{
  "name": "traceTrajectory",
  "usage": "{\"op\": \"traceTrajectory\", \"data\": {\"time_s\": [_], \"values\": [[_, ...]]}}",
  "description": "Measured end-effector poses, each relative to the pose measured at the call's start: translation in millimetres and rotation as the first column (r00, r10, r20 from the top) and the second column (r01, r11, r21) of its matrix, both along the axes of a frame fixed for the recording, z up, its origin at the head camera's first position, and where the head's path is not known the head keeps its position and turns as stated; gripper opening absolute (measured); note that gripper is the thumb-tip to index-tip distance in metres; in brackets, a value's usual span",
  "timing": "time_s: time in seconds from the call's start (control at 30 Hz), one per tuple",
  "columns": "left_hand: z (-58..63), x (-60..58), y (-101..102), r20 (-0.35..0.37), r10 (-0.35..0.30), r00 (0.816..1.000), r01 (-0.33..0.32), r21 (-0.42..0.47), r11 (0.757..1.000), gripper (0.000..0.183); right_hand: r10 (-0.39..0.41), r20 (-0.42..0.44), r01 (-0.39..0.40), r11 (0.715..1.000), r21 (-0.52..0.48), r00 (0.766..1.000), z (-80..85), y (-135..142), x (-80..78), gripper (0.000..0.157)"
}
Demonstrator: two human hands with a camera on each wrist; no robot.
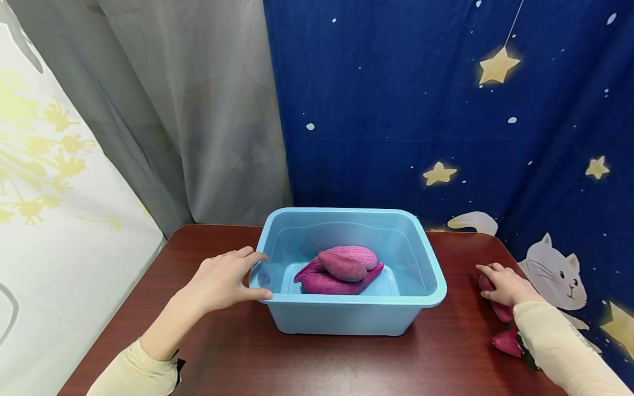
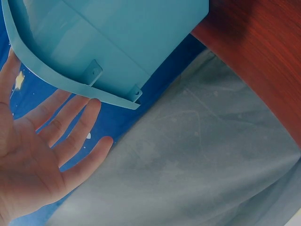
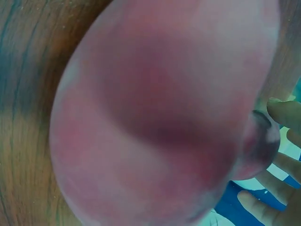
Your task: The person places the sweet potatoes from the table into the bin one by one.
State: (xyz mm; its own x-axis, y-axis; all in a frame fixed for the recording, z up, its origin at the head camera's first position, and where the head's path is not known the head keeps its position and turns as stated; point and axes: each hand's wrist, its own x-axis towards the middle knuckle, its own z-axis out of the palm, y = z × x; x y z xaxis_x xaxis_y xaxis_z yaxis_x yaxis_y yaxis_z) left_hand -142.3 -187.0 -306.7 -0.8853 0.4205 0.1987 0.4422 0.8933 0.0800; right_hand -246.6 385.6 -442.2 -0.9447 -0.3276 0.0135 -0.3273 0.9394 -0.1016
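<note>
A light blue plastic basin (image 1: 346, 319) stands mid-table with several purple-skinned sweet potatoes (image 1: 342, 265) piled inside. My left hand (image 1: 225, 278) is at its left end, thumb along the front rim corner and fingers at the side rim. In the left wrist view, the fingers (image 2: 77, 108) are fairly straight and spread, with tips right at the basin's rim (image 2: 51, 75). At the table's right side, my right hand (image 1: 507, 283) reaches over a sweet potato (image 1: 487, 283), fingers spread around its far end. A big sweet potato (image 3: 155, 117) fills most of the right wrist view, beyond it a smaller one (image 3: 258, 150) beside the fingertips.
Another sweet potato (image 1: 507, 342) lies nearer, partly hidden by the right sleeve (image 1: 555, 341). Behind the brown table (image 1: 213, 341) hang a grey curtain (image 1: 223, 110) and a blue starry one (image 1: 371, 110). A white patterned cloth (image 1: 59, 192) is at the left.
</note>
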Motion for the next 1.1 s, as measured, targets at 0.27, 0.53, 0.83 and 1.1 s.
{"op": "traceTrajectory", "data": {"time_s": [0.27,0.53,0.83,1.1], "values": [[1.1,0.7,0.4,0.004,0.004,1.000,-0.004,-0.003,1.000,0.064,-0.002,-0.004,0.002,1.000,-0.012,1.000,-6.3,3.2,1.4,0.060],[2.4,0.8,1.0,0.009,0.008,1.000,-0.008,-0.004,1.000,0.063,-0.015,0.005,0.015,1.000,0.004,1.000,-8.9,4.5,2.9,0.062],[2.2,0.6,1.2,0.013,0.010,1.000,-0.010,-0.005,1.000,0.064,-0.027,0.015,0.027,1.000,0.005,1.000,-10.6,4.8,4.2,0.064],[2.9,1.2,1.5,0.016,0.007,1.000,-0.007,-0.004,1.000,0.063,-0.047,0.049,0.046,0.999,0.012,0.998,-12.2,4.2,4.7,0.066]]}}
